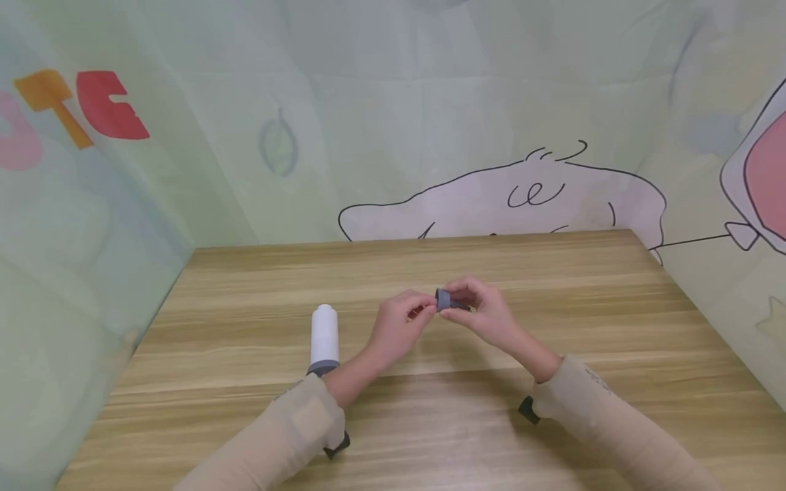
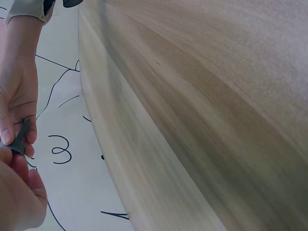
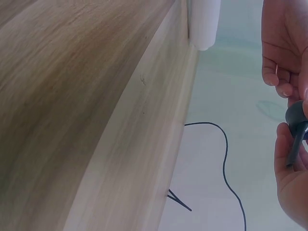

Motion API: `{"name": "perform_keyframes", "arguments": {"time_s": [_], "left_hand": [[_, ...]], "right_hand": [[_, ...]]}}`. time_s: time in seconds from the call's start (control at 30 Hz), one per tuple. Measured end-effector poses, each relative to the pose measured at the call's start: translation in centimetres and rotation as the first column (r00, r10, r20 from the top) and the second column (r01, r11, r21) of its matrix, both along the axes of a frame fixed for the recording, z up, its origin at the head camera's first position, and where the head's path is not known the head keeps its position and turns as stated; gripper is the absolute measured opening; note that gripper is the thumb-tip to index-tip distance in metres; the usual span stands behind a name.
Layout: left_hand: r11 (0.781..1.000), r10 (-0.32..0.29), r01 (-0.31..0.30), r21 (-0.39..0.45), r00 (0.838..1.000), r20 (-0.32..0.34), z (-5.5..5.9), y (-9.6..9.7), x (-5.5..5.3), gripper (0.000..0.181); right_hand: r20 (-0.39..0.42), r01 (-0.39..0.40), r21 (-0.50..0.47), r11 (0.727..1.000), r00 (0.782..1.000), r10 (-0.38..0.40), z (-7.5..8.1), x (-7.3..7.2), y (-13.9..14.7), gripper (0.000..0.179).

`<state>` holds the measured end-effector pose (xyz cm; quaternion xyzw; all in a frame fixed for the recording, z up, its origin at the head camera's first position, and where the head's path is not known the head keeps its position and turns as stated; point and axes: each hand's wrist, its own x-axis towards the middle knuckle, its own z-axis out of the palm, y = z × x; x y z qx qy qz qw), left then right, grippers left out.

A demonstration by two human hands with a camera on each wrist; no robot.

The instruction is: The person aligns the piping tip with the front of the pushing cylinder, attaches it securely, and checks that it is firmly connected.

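A small dark grey ring-shaped piece with a thin stem (image 1: pixel 443 299) is held up over the table between both hands. My right hand (image 1: pixel 485 314) grips it from the right, thumb below and fingers above, with the stem pointing back into that hand. From the left, my left hand (image 1: pixel 399 324) pinches at the ring's rim with thumb and forefinger. In the right wrist view the dark stem (image 3: pixel 296 147) sticks out past the right fingers. A white bottle-like cylinder (image 1: pixel 324 334) with a grey band stands left of the left forearm, its lower end partly hidden by that arm.
The wood-grain table (image 1: pixel 245 286) spreads under both arms. Behind it hangs a pale cloth backdrop (image 1: pixel 393 123) with cartoon drawings, running along the back and sides. Dark wrist-worn parts (image 1: pixel 529 410) stick out below the sleeves.
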<state>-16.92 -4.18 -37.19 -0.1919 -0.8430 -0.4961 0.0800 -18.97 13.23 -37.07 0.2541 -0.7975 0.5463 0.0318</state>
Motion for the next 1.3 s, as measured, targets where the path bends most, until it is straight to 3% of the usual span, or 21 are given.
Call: {"name": "perform_keyframes", "arguments": {"time_s": [0.27,0.53,1.3], "left_hand": [[0.998,-0.042,0.04,-0.048,0.999,-0.034,0.3,0.0,0.1,0.016],[0.996,-0.063,0.062,-0.065,0.998,-0.017,0.6,-0.2,0.1,0.018],[0.991,-0.019,0.016,-0.136,1.0,-0.021,0.9,-1.1,0.1,0.018]], "right_hand": [[-0.025,-0.011,-0.019,1.0,1.0,0.011,-0.3,-0.1,-0.2,0.028],[-0.048,-0.022,-0.036,0.999,0.999,0.021,-0.5,-0.2,-0.1,0.028],[-0.03,-0.014,-0.026,1.0,0.999,0.013,-0.6,-0.2,0.2,0.027]]}}
